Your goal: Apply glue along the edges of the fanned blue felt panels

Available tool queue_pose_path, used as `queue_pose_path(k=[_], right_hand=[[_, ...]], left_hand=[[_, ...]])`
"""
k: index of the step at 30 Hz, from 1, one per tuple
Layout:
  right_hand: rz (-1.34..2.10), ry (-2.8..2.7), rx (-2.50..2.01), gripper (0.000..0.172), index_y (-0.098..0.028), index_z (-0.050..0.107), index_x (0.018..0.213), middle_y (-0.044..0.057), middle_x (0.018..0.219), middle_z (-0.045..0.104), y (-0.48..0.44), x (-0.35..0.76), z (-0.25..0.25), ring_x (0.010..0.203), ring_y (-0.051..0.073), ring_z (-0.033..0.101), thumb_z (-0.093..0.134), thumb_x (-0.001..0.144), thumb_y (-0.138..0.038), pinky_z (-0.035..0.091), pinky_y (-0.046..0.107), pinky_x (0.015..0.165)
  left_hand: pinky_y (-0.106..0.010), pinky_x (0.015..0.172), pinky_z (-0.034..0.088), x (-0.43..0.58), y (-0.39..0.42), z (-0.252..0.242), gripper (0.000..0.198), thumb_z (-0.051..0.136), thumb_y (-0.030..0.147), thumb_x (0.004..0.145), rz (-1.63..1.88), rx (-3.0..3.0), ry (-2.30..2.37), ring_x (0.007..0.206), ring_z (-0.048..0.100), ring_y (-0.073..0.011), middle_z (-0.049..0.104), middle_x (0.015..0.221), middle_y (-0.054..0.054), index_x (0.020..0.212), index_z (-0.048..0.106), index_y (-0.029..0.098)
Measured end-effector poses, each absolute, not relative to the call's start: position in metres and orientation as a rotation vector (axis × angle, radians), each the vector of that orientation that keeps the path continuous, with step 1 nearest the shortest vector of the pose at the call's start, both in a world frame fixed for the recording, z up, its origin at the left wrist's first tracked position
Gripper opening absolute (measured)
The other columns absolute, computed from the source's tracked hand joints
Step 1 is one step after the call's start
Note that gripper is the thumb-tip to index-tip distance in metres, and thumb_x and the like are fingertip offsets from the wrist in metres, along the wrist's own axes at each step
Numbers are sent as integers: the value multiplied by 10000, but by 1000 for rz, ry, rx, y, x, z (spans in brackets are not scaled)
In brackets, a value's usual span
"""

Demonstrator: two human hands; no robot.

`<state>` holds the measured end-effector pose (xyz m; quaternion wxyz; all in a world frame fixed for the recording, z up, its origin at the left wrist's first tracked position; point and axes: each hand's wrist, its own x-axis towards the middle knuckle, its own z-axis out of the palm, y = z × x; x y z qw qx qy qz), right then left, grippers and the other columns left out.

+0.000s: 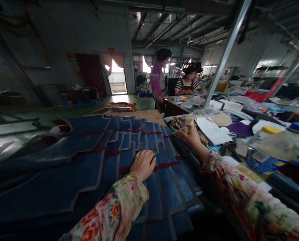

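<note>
Blue leather-like panels (85, 169) with grey edges and dark red strips lie overlapped in front of me. My left hand (143, 164) rests on them, palm down, its fingers lightly bent and lying on the surface. A small dark spot shows beside its thumb; I cannot tell what it is. Farther right, my right hand (191, 136) is closed at the edge of the cluttered table, beside crumpled tan cloth (179, 122). A small green bit (174, 133) shows by its fingertips. What the fingers hold is hidden.
A plastic bottle with a blue cap (277, 150) stands close by my right forearm, near a yellow-lidded container (270, 130). White papers (212, 130) and scraps cover the right table. A metal post (226, 57) rises behind them. Two people (157, 78) are at a table farther back.
</note>
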<state>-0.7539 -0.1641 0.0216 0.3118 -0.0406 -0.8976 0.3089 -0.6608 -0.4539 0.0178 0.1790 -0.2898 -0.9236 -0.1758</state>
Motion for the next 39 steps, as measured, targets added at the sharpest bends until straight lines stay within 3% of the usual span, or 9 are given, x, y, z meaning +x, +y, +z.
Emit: queue_pose_path(k=[22,39], right_hand=[[730,-2358,-30,504,-116,528,1092,143,1017,533,-182,-833,28,1035,297,457,586,695,-421,358,412,919],[788,-2412,56,565,-115,534,1126,146,1021,548,-191,-845,57,984,277,509,606,694,-471,386,395,896]], left_hand=[[-389,956,389,-660,-455,20,223,438,234,860,-561,-811,-2615,1064,522,-195,629,1078,-37,1019,592,209],[-405,965,385,-658,-455,21,208,448,233,854,-581,-781,-2614,1057,523,-202,630,1076,-36,1001,595,216]])
